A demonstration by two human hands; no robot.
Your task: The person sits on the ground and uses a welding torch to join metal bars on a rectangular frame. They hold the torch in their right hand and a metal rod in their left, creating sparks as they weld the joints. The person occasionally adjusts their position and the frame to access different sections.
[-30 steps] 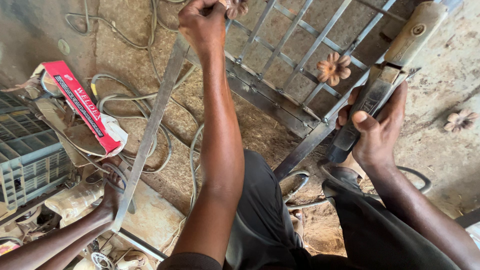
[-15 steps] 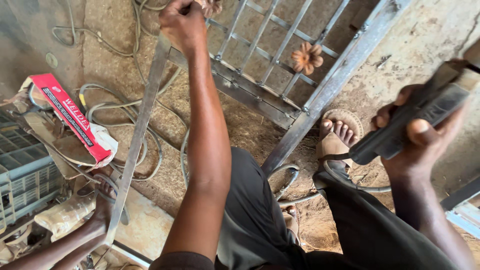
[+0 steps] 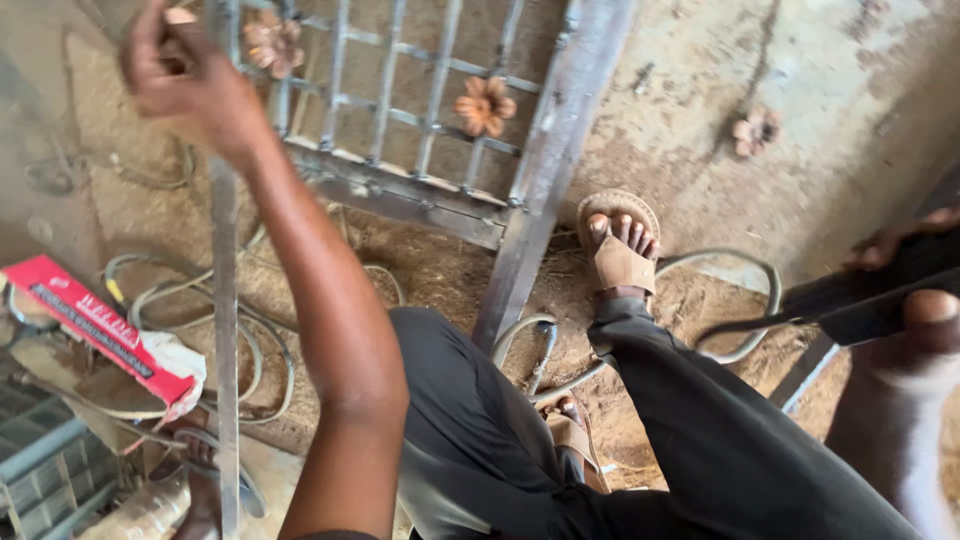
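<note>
My left hand (image 3: 175, 80) is at the upper left, closed around the top end of a long flat steel bar (image 3: 226, 330) that runs down the left side of the view. At the bar's lower end another person's hand (image 3: 200, 492) touches it. My right hand (image 3: 925, 300), blurred at the right edge, grips a dark elongated power tool (image 3: 850, 295) held above the ground. A welded metal grille (image 3: 430, 120) with flower ornaments lies on the dirt in front of me, bordered by a thick steel frame bar (image 3: 545, 190).
My sandalled foot (image 3: 620, 250) rests beside the frame bar, with black trousers below it. Grey cable (image 3: 745, 290) loops over the dirt. A red box (image 3: 90, 320) and a grey crate (image 3: 45, 470) sit at the left. A loose flower ornament (image 3: 755, 130) lies on the concrete.
My right hand with the tool swung away from the grille to the right and down. The view shifted, so the grille and my left hand now sit further up and left.
</note>
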